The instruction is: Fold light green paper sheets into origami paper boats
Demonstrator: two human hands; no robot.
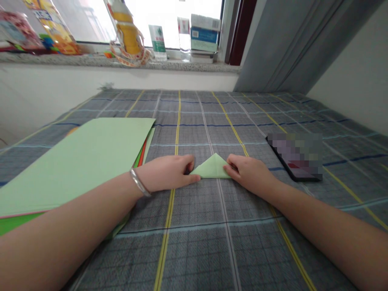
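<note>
A small triangle of folded pale green paper (pixel 212 169) lies flat on the plaid grey bedsheet (pixel 194 238), its point away from me. My left hand (pixel 165 173) comes in from the left, with its fingertips on the triangle's left corner. My right hand (pixel 247 173) presses the right corner from the other side, and the fingers of both hands hide those corners. A silver bangle (pixel 140 182) circles my left wrist. Just left of that hand, and under my left forearm, lies a stack of coloured paper sheets (pixel 75 161) with a pale green sheet on top.
A black smartphone (pixel 294 157) with a pixelated screen lies on the sheet to the right. Beyond the bed are a white wall, a grey curtain (pixel 291 44) and a stone windowsill (pixel 121 60) holding bottles, a box (pixel 205 33) and packets.
</note>
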